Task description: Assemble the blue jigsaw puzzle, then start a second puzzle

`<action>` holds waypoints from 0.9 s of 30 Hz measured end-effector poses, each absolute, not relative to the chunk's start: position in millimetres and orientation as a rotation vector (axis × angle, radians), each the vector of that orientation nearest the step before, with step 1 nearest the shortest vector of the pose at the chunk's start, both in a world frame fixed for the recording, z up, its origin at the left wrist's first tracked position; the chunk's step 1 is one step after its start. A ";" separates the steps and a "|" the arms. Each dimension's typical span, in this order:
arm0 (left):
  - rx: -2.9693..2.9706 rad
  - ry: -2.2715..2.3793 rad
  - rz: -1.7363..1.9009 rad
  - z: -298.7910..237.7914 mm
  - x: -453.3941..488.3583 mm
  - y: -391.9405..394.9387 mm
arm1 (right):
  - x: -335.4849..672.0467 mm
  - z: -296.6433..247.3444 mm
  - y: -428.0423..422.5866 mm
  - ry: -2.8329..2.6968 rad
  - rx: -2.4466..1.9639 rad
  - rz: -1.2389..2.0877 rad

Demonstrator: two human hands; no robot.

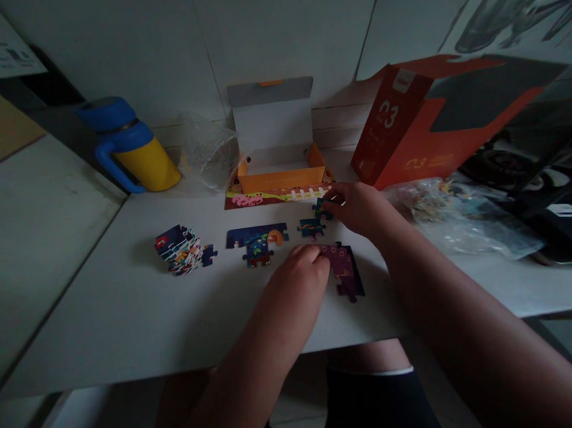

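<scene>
Purple patch [340, 262] at the left hand [312, 258], blue piece [321, 208] in the right hand [350, 204]

The left hand rests low at the purple patch's near-left corner, fingers bent and close together; whether they grip it or only press it, I cannot tell. Farther out, the right hand has its thumb and fingertips drawn narrow on the blue piece, holding its edge. Between the hands lies a loose piece [310, 228], flat on the table [104, 325].

Left of the left hand, a blue patch [257, 246] of joined pieces shows an orange curl. Farther left is a stack [181, 252] of pieces, slumped and fanned, white edges showing.

Beyond both hands an orange box [284, 179] stands with its lid raised, a picture strip [247, 200] peeking out in front. To its left are a crumpled clear bag [210, 154] and a blue-and-yellow jug [136, 148]. Beyond the right hand, a red box [406, 131] stands; a filled bag [459, 218] lies right of the right forearm, its contents unclear.
</scene>
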State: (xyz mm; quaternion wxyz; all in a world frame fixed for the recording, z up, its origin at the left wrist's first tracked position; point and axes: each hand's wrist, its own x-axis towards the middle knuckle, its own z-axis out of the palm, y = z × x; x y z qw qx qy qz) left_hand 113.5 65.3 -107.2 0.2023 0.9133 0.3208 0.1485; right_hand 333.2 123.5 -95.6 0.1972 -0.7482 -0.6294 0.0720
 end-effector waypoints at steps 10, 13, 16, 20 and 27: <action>2.614 1.141 0.346 -104.2 112.4 67.7 | 327.6 -96.5 119.2 -2.102 -1.802 0.128; 2.622 1.186 0.354 -106.2 113.6 66.8 | 326.7 -94.6 117.2 -2.287 -1.744 0.280; 2.626 1.203 0.381 -108.1 114.4 66.3 | 326.4 -95.2 115.8 -2.325 -1.769 0.355; 2.619 1.197 0.354 -108.2 114.5 66.7 | 324.9 -95.7 115.6 -2.258 -1.850 0.395; 2.602 1.211 0.342 -105.6 115.3 66.8 | 332.6 -80.1 115.8 -2.096 -1.777 0.652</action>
